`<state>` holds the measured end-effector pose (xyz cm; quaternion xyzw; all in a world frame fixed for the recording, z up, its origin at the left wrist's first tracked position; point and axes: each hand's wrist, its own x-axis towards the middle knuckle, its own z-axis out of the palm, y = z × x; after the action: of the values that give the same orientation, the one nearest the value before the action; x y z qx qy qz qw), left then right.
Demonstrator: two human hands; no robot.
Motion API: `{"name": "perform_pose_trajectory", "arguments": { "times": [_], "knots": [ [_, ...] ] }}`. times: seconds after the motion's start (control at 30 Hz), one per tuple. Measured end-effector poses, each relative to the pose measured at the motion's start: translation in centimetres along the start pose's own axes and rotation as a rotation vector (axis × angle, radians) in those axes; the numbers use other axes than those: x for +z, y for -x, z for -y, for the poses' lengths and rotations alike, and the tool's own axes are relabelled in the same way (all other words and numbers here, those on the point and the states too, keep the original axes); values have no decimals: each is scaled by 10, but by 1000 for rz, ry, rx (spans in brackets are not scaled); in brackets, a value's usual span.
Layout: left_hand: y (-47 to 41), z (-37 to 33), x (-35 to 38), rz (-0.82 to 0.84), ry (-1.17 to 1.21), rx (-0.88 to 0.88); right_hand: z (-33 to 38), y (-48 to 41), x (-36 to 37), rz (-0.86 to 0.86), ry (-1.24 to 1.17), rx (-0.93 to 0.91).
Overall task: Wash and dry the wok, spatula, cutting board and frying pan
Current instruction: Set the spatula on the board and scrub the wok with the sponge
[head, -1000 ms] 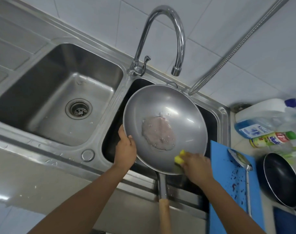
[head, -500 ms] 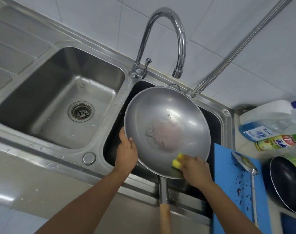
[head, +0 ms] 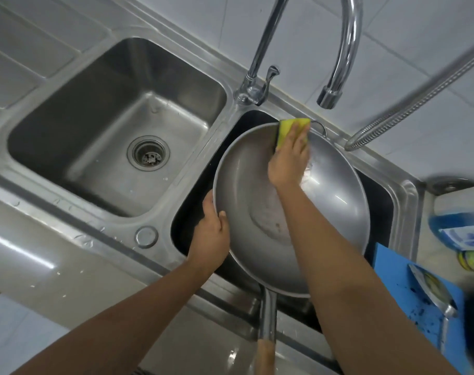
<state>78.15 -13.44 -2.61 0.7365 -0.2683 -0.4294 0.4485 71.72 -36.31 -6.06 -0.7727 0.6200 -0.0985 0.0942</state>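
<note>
The right hand (head: 288, 161) covers part of the sponge (head: 287, 125).

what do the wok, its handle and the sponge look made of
Wok: grey metal, likely aluminium or steel, satin with bright glints.
Handle: shiny metal neck, then a tan end that looks like wood.
Sponge: yellow foam with a dark scouring layer on one side.

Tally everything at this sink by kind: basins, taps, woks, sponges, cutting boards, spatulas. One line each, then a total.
Basins: 2, the left basin and the right basin
Tap: 1
Wok: 1
Sponge: 1
Cutting board: 1
Spatula: 1
Total: 7
</note>
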Motion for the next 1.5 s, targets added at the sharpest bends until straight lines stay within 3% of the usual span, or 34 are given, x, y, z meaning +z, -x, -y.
{"name": "perform_pose_trajectory", "arguments": {
  "times": [0.1, 0.13, 0.27, 0.43, 0.57, 0.7, 0.83, 1.03, 1.5],
  "knots": [
    [1, 0, 0, 3, 13, -11, -7, -14, -4, -89, -46, 397],
    [1, 0, 0, 3, 11, -12, -4, -11, -2, -95, -33, 368],
    [1, 1, 1, -3, 3, 13, -26, 1, 4, -26, 213, -118],
    [1, 2, 2, -9, -4, 18, -96, 19, -30, 47, 439, 104],
    [1, 3, 3, -11, -12, 22, -126, 53, -54, 88, 485, 159],
    [1, 3, 4, -24, -33, 19, -124, 92, -71, 300, 544, 165],
    [4, 1, 2, -20, -41, 17, -103, 139, -83, 357, 460, 85],
    [8, -2, 0, -10, -69, 7, -69, 195, -97, 208, 176, 75],
    [10, -5, 5, -65, -109, 25, -77, 244, -88, 18, 26, -123]
  ]
}}
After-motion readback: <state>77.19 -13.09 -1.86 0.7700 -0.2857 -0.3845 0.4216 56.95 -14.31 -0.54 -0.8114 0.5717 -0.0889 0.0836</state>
